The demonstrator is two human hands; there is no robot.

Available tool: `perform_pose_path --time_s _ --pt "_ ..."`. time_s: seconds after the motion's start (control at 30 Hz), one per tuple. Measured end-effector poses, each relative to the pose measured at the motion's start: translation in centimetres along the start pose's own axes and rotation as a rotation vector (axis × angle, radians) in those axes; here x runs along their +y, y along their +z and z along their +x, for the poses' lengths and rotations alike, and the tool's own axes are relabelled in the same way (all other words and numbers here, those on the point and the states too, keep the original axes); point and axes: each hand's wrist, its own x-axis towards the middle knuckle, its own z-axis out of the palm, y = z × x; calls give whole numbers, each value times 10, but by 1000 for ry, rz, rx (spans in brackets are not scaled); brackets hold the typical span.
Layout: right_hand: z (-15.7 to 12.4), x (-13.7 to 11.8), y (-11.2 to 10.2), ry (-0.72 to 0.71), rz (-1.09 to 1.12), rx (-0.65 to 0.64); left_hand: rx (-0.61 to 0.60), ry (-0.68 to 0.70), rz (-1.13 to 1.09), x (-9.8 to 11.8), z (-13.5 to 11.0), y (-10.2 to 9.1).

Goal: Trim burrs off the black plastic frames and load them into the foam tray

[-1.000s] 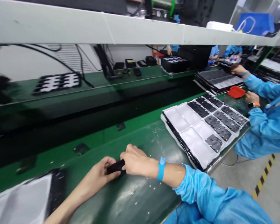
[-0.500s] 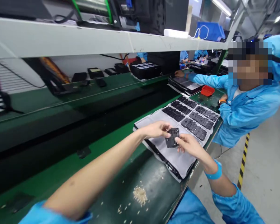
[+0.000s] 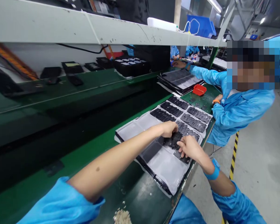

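A pale, film-lined tray (image 3: 170, 169) lies on the green bench, its compartments partly filled with rows of flat black parts (image 3: 193, 122). Low over the tray's middle, my left hand (image 3: 170, 128) has curled fingers on the far end of a small group of black flat parts (image 3: 174, 140). At the near end of that group is my right hand (image 3: 189, 146), its fingers bent in a pinch. Another black flat part (image 3: 182, 156) lies just under the right fingers. My fingers hide some of the contact with the parts.
A pile of small pale pieces (image 3: 122, 217) lies on the bench (image 3: 140, 199) nearby. Beyond the tray are a red bin (image 3: 199, 90) and stacked trays (image 3: 182, 81), where a co-worker in blue (image 3: 242, 105) reaches. A white shelf beam (image 3: 121, 29) crosses above.
Both hands have lowered the black flat parts from above the tray onto its middle, beside the filled rows. The view has shifted, and the co-worker's arm still reaches to the stacked trays.
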Motion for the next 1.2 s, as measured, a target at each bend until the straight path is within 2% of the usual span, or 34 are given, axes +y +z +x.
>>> perform_pose_path --time_s 0.13,0.33,0.5,0.63,0.73,0.97,1.2 --pt "7 -3 -3 -38 -164 65 108 13 76 2 -21 5" --pt "15 -3 -7 -106 -320 202 133 109 126 6 -38 17" --pt "16 9 -5 -266 -291 216 166 147 140 3 -41 23" --pt "19 17 0 -405 -211 224 165 169 160 -3 -39 21" --pt "19 20 3 -454 -141 230 165 173 192 -2 -39 19" --pt "8 32 15 -313 48 257 169 180 274 13 -42 23" --pt "23 34 6 -113 414 98 219 212 262 8 -42 33"
